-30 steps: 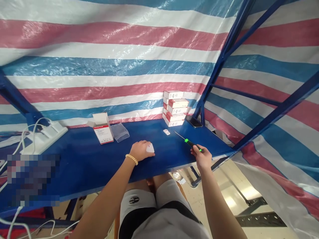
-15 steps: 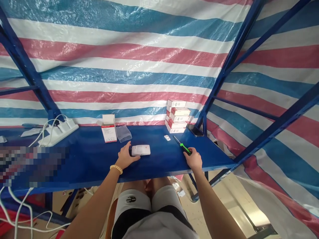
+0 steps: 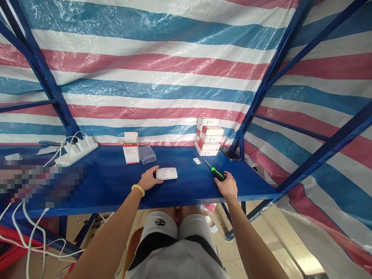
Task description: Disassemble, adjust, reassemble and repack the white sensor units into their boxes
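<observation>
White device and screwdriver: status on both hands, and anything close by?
Left hand around white device's left end, device flat on table. Right hand holding screwdriver by handle. Small white piece near screwdriver tip.

Left arm (image 3: 113, 224) extended toward eleven o'clock, left hand (image 3: 147, 180) curved, right arm (image 3: 249, 232) angled toward one o'clock, right hand (image 3: 228, 186) gripping.

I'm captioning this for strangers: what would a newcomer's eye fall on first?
Probably the red, white and blue striped sheeting behind the blue table. Next, the green-and-black screwdriver at the right hand, and the white device held at one end by the left hand.
</observation>
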Tool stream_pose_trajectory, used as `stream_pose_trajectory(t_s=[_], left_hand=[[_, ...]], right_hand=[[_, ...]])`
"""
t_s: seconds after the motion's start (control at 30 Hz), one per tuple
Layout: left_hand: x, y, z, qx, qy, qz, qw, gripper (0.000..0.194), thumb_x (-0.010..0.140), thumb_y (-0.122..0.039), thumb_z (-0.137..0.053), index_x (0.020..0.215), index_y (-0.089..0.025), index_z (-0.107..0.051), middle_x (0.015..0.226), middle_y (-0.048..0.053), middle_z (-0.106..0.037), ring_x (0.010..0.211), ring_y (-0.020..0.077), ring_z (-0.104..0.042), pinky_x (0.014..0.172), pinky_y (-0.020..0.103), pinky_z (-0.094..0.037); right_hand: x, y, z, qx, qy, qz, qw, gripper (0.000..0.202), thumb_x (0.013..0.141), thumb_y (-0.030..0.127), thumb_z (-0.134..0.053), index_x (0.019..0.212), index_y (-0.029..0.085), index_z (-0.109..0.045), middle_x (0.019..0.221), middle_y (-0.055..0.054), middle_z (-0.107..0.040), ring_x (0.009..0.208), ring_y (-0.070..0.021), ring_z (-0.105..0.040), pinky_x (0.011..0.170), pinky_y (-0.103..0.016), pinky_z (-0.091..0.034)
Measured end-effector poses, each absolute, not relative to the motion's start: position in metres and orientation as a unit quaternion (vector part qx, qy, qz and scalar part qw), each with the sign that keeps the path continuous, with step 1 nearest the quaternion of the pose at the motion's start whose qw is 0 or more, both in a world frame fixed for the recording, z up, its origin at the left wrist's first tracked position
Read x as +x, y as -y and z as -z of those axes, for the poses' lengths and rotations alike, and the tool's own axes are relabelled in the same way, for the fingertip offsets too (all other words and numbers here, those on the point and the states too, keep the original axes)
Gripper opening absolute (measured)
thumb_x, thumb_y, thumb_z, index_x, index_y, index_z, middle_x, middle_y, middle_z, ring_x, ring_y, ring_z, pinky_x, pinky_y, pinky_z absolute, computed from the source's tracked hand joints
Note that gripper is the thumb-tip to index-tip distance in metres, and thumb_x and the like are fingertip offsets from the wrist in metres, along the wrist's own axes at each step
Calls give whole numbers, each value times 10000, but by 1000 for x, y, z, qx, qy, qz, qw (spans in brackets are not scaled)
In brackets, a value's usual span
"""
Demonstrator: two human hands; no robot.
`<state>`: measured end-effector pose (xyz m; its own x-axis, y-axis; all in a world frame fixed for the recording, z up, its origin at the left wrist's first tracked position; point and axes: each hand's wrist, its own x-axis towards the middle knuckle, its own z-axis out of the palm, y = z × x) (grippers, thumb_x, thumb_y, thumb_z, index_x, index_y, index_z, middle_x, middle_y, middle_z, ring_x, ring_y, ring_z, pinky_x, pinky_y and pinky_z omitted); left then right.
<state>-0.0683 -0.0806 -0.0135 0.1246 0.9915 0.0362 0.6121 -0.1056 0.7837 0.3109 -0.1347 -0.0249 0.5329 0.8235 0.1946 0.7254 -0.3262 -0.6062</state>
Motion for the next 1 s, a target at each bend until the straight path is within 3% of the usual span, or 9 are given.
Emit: stream_pose_trajectory(t_s=[0.27,0.5,0.8,1.0], left_hand=[[-72,79,17,531,-533,-464,469,855,521,-366,-882,1285,-154,-563,1236,132,-635,1164,281,-576,1007,385,-434],[-75,85,9,424,-499,-559,509,796,491,-367,-902,1194,-135,-607,962,71,-687,949,214,-630,940,366,-460],[-66,80,9,435,-572,-521,461,664,544,-588,-818,1009,-141,-657,1009,98,-708,925,227,-649,842,338,-484],[-51,86,1,424,-606,-506,443,669,525,-662,-786,917,-127,-693,947,108,-726,909,246,-647,827,350,-485]], right_hand=[[312,134,22,-813,473,-85,330,659,752,472,-576,1328,171,-472,1267,-135,-606,1211,-329,-551,941,-458,-483],[312,134,21,-816,472,-94,321,641,749,469,-592,1318,195,-482,1242,-113,-622,1198,-325,-559,927,-452,-485],[314,134,23,-810,471,-88,338,679,729,495,-600,1320,185,-473,1247,-131,-599,1186,-321,-548,929,-429,-459],[313,139,30,-783,445,-16,435,703,723,589,-570,1262,142,-519,1289,-196,-535,1220,-360,-475,982,-477,-395]])
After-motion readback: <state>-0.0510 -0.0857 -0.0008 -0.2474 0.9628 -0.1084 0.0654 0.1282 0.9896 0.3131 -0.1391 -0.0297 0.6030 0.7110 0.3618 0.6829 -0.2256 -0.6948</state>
